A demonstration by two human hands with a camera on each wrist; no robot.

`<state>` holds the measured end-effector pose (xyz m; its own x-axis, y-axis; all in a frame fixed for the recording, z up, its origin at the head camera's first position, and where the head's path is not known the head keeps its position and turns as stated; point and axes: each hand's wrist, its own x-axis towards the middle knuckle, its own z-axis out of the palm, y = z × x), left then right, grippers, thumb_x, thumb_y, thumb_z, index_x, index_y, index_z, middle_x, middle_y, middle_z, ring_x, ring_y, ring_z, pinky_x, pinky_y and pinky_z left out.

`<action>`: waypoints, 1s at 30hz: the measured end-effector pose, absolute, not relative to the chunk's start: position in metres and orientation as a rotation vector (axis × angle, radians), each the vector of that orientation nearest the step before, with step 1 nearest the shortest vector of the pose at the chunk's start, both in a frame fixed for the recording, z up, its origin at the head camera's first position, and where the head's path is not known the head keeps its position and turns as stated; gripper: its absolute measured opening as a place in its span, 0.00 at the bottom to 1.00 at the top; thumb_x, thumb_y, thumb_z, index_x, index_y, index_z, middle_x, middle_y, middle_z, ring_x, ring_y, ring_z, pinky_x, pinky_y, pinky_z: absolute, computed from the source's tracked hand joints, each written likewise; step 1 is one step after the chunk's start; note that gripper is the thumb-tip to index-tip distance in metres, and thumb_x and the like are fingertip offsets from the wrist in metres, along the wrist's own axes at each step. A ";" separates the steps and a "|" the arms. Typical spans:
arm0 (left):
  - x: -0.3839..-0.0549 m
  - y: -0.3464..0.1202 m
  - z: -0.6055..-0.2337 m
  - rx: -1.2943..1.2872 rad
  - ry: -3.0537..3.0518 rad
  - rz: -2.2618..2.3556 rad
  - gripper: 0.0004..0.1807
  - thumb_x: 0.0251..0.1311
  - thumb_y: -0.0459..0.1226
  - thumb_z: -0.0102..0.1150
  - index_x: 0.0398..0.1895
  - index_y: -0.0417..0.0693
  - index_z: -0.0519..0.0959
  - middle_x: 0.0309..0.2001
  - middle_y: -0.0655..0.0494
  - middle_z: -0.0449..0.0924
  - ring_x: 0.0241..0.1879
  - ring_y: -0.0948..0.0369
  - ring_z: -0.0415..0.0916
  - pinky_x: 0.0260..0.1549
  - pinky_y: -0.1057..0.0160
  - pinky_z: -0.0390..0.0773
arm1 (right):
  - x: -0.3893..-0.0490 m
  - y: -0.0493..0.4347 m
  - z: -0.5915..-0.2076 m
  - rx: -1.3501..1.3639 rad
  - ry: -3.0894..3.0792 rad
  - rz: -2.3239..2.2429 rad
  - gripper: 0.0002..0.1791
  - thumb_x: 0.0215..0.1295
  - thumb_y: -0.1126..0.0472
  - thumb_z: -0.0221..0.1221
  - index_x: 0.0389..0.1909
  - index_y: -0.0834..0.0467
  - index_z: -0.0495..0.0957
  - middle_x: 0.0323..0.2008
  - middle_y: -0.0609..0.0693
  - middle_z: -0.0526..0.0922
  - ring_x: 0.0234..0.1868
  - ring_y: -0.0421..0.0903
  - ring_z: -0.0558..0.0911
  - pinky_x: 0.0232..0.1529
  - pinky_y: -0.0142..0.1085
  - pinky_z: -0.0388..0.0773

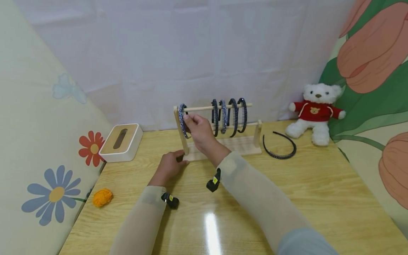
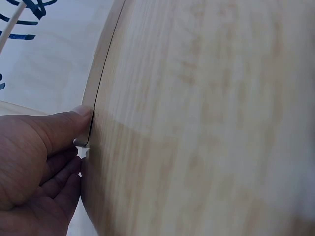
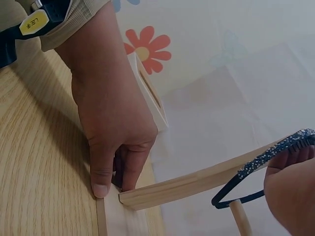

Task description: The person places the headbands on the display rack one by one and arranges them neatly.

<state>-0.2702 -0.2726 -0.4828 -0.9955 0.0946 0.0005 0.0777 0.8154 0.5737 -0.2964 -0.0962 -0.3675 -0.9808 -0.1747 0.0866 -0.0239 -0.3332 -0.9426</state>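
Observation:
A wooden headband rack stands upright near the back of the table. My right hand pinches a glittery blue headband at the rack's left end; in the right wrist view this headband hangs round the upper rod, beside the upright. My left hand grips the left end of the base, its thumb on the front edge in the left wrist view. Several dark, toothed headbands hang farther right on the same rod, one of them glittery silver-blue. The right fingertips are partly hidden.
A black headband lies on the table right of the rack. Behind it sits a white teddy bear in a red top. To the left are a white tissue box with a wooden lid and an orange yarn ball.

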 end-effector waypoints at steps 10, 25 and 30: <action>-0.270 -0.273 -0.483 0.129 2.947 0.956 0.29 0.76 0.41 0.68 0.78 0.48 0.77 0.76 0.41 0.76 0.78 0.41 0.70 0.78 0.38 0.70 | -0.296 -0.092 -0.368 -0.278 1.843 -2.408 0.17 0.85 0.55 0.59 0.56 0.65 0.85 0.38 0.46 0.83 0.43 0.41 0.82 0.56 0.37 0.84; -0.270 -0.274 -0.482 0.162 2.982 0.908 0.30 0.76 0.42 0.68 0.78 0.47 0.76 0.74 0.40 0.77 0.77 0.38 0.71 0.77 0.37 0.71 | -0.278 -0.089 -0.369 -0.306 2.205 -2.251 0.19 0.84 0.49 0.60 0.63 0.56 0.84 0.49 0.48 0.87 0.51 0.43 0.84 0.61 0.44 0.85; -0.271 -0.275 -0.482 0.182 2.996 0.911 0.29 0.75 0.42 0.69 0.76 0.47 0.78 0.72 0.39 0.79 0.75 0.38 0.73 0.76 0.38 0.72 | -0.247 -0.079 -0.368 -0.423 2.572 -2.008 0.25 0.84 0.49 0.60 0.72 0.58 0.77 0.59 0.51 0.85 0.60 0.48 0.84 0.63 0.43 0.85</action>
<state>-0.2712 -0.2754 -0.4820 -0.9932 0.1124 0.0289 0.1094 0.8246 0.5551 -0.2467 -0.0788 -0.3680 -0.9561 -0.1096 0.2718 -0.2902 0.2264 -0.9298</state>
